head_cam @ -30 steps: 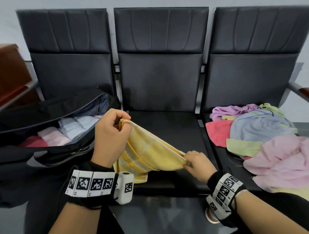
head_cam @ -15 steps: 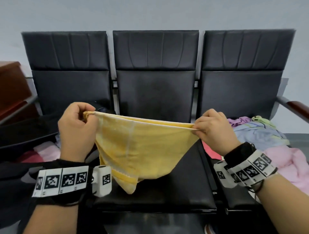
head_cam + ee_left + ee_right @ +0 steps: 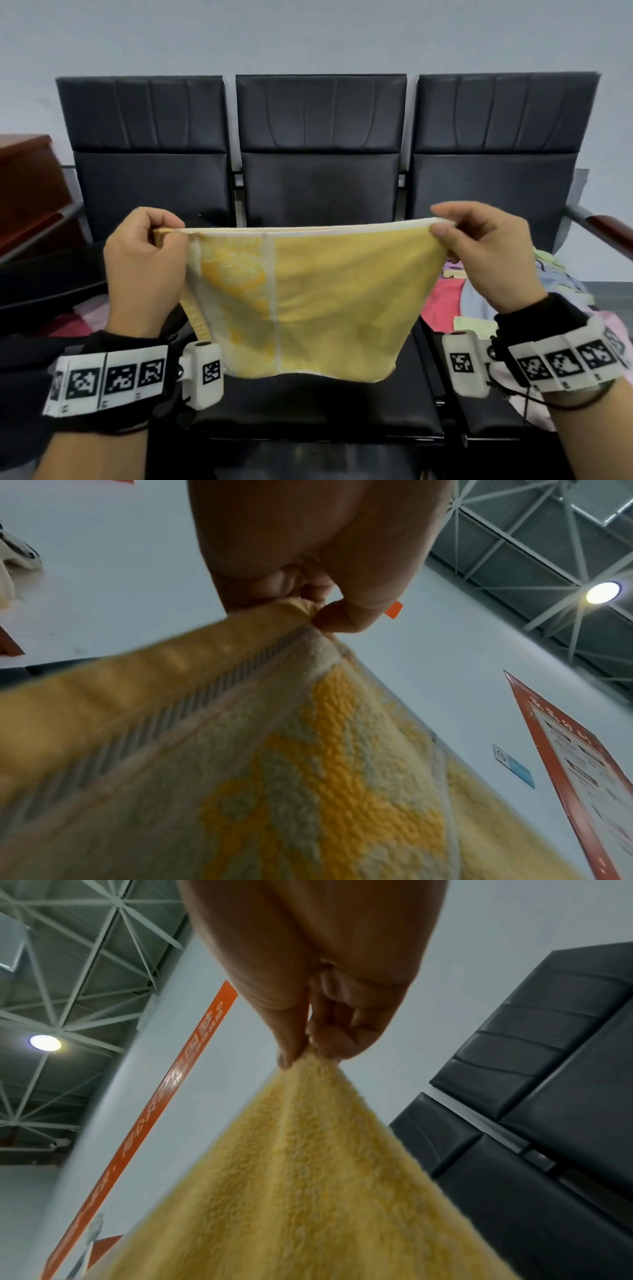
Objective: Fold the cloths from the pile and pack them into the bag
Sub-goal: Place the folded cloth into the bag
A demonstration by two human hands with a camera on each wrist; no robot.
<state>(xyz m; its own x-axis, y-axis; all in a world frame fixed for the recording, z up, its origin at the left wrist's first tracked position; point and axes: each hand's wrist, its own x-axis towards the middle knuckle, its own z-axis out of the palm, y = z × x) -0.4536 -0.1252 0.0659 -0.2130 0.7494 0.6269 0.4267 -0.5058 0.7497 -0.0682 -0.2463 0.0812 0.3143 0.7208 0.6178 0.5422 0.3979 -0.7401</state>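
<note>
Orange wall banner (image 3: 192, 1053): white characters, too blurred to read.

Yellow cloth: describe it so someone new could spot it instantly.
Find the row of three black seats; in front of the middle one, the yellow cloth hangs stretched in the air. The left hand and right hand each pinch a top corner. Unlike the pile of cloths on the right seat, it is held up, spread flat, with pale stripes.

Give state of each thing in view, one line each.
yellow towel: held up, stretched between both hands, hanging clear above the middle seat.
left hand: pinches the towel's top left corner.
right hand: pinches the top right corner.
bag: open, pink cloths inside.
cloth pile: unfolded, heaped on the right seat.
</note>
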